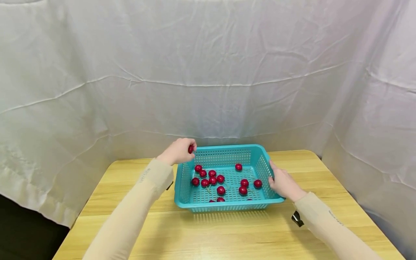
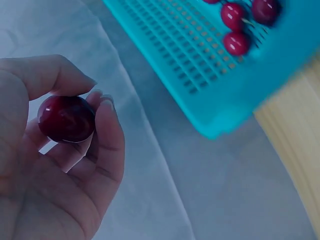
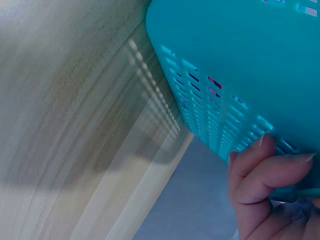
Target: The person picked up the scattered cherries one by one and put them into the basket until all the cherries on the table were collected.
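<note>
My left hand point(image 1: 178, 151) pinches a dark red cherry point(image 2: 66, 119) between thumb and fingertips, over the back left corner of a turquoise plastic basket point(image 1: 224, 206). At the basket's right side my right hand point(image 1: 284, 182) grips the rim, its thumb reaching over to the inner side. The right wrist view shows its fingers point(image 3: 275, 172) bent against the slotted outer wall. Several more cherries point(image 1: 212, 180) lie on the basket floor, most of them in the left half. A smaller group, including one cherry point(image 1: 258, 183), sits toward the right. The front wall partly hides a few.
The basket stands on a light wooden table point(image 1: 227, 234), near its back edge. A pale cloth curtain point(image 1: 208, 72) hangs behind the table and along both sides. A dark area point(image 1: 26, 231) shows below the curtain at the lower left.
</note>
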A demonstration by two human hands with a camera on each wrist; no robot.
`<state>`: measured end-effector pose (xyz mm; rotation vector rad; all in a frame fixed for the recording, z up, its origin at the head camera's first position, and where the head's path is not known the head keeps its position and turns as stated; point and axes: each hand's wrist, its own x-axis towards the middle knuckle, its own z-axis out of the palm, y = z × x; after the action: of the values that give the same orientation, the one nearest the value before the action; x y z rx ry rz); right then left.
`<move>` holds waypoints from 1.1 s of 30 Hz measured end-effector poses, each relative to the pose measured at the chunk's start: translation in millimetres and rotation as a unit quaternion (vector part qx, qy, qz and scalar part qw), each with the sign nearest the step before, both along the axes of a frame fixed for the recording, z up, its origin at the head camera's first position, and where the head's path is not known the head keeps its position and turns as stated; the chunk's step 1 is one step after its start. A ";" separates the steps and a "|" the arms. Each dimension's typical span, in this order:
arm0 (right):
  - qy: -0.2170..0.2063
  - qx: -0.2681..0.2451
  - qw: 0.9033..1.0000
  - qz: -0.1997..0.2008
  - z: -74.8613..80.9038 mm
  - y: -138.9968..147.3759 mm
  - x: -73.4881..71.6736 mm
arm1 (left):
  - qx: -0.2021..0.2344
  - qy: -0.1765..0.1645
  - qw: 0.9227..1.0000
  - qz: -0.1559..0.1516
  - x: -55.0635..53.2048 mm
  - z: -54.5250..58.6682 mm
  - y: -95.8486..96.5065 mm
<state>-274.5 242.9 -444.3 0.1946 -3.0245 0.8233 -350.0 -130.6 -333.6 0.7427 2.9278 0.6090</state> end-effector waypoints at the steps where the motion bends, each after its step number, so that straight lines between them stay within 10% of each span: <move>1: 0.002 0.001 1.000 0.001 0.3 0.0 0.1 | 0.001 -0.001 1.000 0.000 0.4 0.6 5.5; 33: 0.005 0.006 1.000 -0.002 -2.4 -0.8 3.1 | -0.037 -0.041 0.996 -0.064 10.9 -53.2 118.4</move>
<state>-271.4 242.1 -446.7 0.1938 -3.0200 0.8001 -339.1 -12.2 -386.8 0.8666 2.7855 0.5053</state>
